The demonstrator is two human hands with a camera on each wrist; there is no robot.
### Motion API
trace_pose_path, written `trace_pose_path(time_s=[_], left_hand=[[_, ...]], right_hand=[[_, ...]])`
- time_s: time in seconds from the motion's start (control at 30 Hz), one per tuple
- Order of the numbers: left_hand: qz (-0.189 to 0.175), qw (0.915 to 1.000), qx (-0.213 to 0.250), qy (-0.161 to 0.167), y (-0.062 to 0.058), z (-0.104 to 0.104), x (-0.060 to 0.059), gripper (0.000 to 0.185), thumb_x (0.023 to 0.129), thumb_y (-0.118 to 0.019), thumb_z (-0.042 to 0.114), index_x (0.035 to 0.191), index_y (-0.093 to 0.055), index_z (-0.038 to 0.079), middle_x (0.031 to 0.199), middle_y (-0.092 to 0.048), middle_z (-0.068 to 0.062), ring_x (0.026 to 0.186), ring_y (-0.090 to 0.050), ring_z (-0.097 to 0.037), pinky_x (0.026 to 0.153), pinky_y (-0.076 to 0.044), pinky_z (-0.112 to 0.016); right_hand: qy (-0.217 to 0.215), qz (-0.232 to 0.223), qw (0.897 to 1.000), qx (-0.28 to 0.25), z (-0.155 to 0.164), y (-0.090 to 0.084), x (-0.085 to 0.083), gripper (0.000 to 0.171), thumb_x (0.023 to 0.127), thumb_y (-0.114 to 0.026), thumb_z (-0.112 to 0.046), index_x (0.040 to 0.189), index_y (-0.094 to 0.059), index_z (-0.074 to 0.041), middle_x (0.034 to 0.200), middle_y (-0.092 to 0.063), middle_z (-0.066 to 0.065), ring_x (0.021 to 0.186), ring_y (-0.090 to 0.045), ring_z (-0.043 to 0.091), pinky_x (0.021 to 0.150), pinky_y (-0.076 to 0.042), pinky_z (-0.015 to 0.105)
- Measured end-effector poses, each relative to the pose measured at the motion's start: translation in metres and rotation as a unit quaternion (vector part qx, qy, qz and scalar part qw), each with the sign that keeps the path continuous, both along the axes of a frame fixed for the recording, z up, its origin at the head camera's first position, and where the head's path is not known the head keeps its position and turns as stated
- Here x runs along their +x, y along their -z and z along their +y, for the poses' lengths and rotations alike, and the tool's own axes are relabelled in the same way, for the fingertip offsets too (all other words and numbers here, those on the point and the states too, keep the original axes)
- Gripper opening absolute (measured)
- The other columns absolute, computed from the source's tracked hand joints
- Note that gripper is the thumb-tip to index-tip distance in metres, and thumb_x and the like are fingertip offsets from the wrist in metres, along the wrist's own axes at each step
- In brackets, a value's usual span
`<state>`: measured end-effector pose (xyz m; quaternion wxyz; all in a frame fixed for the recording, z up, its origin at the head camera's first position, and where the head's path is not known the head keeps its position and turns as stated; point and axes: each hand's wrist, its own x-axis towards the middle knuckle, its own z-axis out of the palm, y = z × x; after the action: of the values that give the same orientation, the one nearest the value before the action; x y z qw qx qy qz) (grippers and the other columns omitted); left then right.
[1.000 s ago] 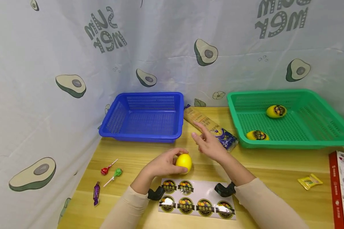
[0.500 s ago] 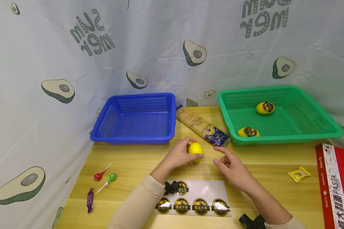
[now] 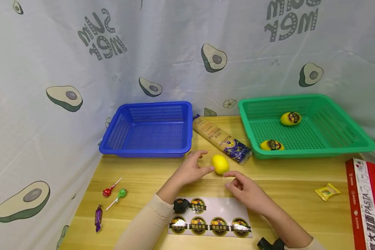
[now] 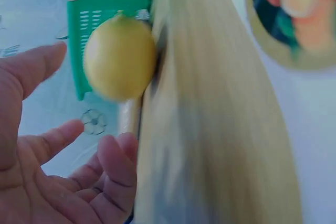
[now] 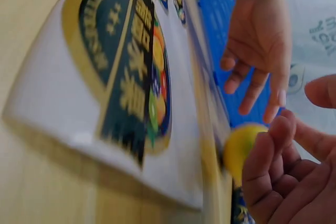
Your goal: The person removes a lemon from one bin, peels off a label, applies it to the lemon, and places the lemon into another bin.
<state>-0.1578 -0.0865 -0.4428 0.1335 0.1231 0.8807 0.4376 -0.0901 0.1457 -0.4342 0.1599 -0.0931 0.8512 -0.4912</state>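
A plain yellow lemon (image 3: 220, 164) (image 4: 119, 59) (image 5: 242, 148) lies on the wooden table (image 3: 150, 180), just in front of a pasta packet (image 3: 222, 139). My left hand (image 3: 203, 162) (image 4: 63, 145) is just left of it, fingers relaxed and spread, a small gap showing between them and the lemon. Just below and right of the lemon, my right hand (image 3: 229, 180) (image 5: 283, 145) hovers with loosely curled fingers and holds nothing. A sheet of round fruit stickers (image 3: 210, 217) (image 5: 121, 93) lies near the front edge under my wrists.
A blue basket (image 3: 148, 128) stands at the back left. At the back right, a green basket (image 3: 340, 139) holds two stickered lemons (image 3: 290, 118). Two lollipops (image 3: 114, 190) and a purple sweet (image 3: 97, 217) lie left; a yellow sachet (image 3: 327, 191) and red pasta box (image 3: 367, 205) right.
My left hand carried the lemon away towards the pasta packet, set it down and let go. My right hand drew back from the packet to just below the lemon.
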Motion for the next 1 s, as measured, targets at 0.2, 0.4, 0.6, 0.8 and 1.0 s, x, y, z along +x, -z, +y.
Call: trace_pose_path(time_s=[0.2, 0.4, 0.6, 0.8, 1.0], left_hand=[[0.008, 0.9959, -0.056, 0.071, -0.008, -0.034, 0.028, 0.049, 0.093, -0.074, 0.041, 0.133, -0.062, 0.015, 0.118, -0.066, -0.008, 0.089, -0.062, -0.014, 0.080, -0.053, -0.030], [-0.023, 0.9796, -0.138, 0.144, -0.013, -0.053, 0.053, 0.044, 0.079, -0.088, 0.028, 0.115, -0.067, 0.015, 0.092, -0.062, 0.003, 0.079, -0.053, -0.006, 0.074, -0.047, -0.023], [-0.029, 0.9655, -0.203, 0.160, -0.010, -0.052, 0.068, 0.057, 0.066, -0.096, 0.034, 0.111, -0.064, 0.021, 0.095, -0.054, 0.006, 0.079, -0.051, -0.005, 0.073, -0.046, -0.021], [-0.006, 0.9578, -0.242, 0.155, -0.007, -0.045, 0.068, 0.056, 0.065, -0.098, 0.032, 0.106, -0.061, 0.019, 0.095, -0.052, 0.007, 0.077, -0.050, -0.006, 0.071, -0.046, -0.020], [-0.003, 0.9526, -0.267, 0.145, -0.006, -0.041, 0.067, 0.052, 0.066, -0.097, 0.033, 0.099, -0.061, 0.018, 0.092, -0.050, 0.008, 0.075, -0.049, -0.006, 0.071, -0.045, -0.020]], right_hand=[[-0.080, -0.004, 0.997, 0.018, -0.015, 0.003, 0.003, 0.033, 0.100, -0.066, -0.028, 0.126, -0.063, -0.009, 0.080, -0.058, -0.001, 0.065, -0.050, 0.008, 0.058, -0.042, 0.023], [-0.135, -0.003, 0.990, 0.029, -0.034, 0.002, 0.001, 0.033, 0.097, -0.069, -0.032, 0.123, -0.065, -0.012, 0.081, -0.059, -0.003, 0.065, -0.050, 0.007, 0.058, -0.042, 0.023], [-0.159, 0.001, 0.987, 0.027, -0.052, 0.007, -0.006, 0.032, 0.096, -0.070, -0.032, 0.121, -0.066, -0.013, 0.081, -0.060, -0.003, 0.066, -0.051, 0.007, 0.058, -0.041, 0.022], [-0.181, 0.013, 0.983, 0.033, -0.059, 0.016, -0.009, 0.033, 0.092, -0.075, -0.029, 0.118, -0.067, -0.010, 0.077, -0.059, -0.004, 0.062, -0.050, 0.005, 0.055, -0.040, 0.021], [-0.185, 0.035, 0.979, 0.076, -0.060, 0.022, -0.009, 0.032, 0.090, -0.078, -0.028, 0.116, -0.071, -0.011, 0.074, -0.058, -0.007, 0.061, -0.050, 0.004, 0.055, -0.042, 0.022]])
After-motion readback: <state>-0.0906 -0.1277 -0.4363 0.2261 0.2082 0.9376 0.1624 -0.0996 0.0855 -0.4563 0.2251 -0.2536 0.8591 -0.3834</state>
